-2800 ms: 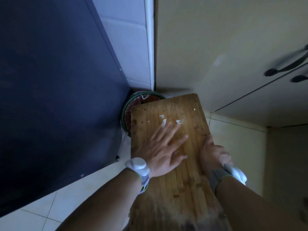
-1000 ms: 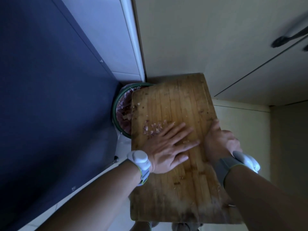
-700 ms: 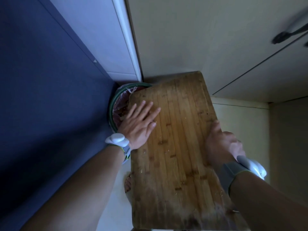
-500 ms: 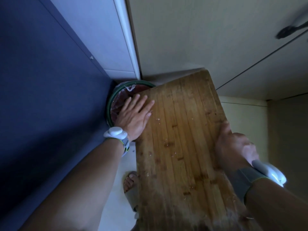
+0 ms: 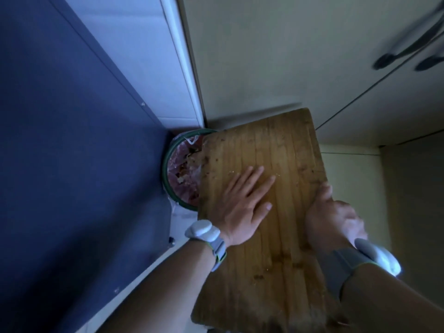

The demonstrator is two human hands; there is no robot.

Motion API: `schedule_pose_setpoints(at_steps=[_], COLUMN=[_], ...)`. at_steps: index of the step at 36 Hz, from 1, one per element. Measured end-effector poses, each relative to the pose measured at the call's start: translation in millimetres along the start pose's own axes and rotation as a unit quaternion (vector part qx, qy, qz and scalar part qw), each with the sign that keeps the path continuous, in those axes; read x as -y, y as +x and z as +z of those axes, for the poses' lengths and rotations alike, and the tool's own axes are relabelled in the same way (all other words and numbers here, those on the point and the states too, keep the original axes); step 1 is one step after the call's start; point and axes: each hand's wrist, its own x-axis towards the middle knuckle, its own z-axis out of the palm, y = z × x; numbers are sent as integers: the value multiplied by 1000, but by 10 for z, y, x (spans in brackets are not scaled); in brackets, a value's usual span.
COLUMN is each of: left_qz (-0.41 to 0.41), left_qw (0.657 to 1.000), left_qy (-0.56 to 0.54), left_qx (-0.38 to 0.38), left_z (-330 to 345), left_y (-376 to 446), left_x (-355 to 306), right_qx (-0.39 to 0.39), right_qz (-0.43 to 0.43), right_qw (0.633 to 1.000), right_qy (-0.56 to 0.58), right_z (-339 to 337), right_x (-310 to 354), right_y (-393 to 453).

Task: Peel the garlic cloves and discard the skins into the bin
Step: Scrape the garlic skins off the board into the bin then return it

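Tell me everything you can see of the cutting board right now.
The cutting board is a worn rectangular slab of striped wood with dark stains and a few pale scraps. Its far left corner hangs over the green-rimmed bin. The left hand lies flat on top, and the right hand grips its right edge.

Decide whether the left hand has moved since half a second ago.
Yes. The left hand has come back from the board's edge by the bin to lie flat mid-way across the cutting board.

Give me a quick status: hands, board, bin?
Left hand flat on board. Right hand grips its edge. Board over bin; few crumbs left. Nothing blocking.
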Motion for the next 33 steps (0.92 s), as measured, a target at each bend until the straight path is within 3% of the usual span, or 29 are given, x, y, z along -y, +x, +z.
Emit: schedule_pose_setpoints(at_steps=[3,7,11,13,15,18,20,21,23,25,27,30,33], left_qz=[-134,-334,-450,-409,-290,-95,-41,-55,-163,-321,-393,-294,-179], left_qw=[991,942,892,908,952,995,999,998,986,946,920,949,978], left_qy=[-28,22,30,2,-13,-35,-15,-7,8,37,0,-74,-90], left_qx=[8,34,-32,-87,-94,-14,17,23,23,18,-11,-91,-56], left_z=[13,-2,-140,-203,-232,-196,-165,-148,-133,-217,-326,-450,-504], left_y=[-15,-122,-171,-129,-77,-76,-70,-56,-26,-29,-73,-222,-604], left_x=[410,991,1017,841,535,81,37,117,453,859,1059,815,256], right_qx=[7,8,-2,-3,-2,6,12,16,22,21,21,16,22], right_qz=[8,13,27,35,35,44,57,63,71,82,89,94,109], right_qw=[1000,1000,999,999,999,998,997,996,996,994,994,993,991], right_qy=[4,11,19,29,37,50,58,58,58,66,65,70,79], right_z=[-9,-67,-121,-141,-150,-135,-121,-115,-110,-111,-126,-145,-205], right_x=[-40,-135,-197,-217,-224,-232,-223,-227,-231,-239,-254,-236,-228], right_y=[-25,-3,-15,-47,-76,-117,-133,-130,-130,-122,-113,-127,-190])
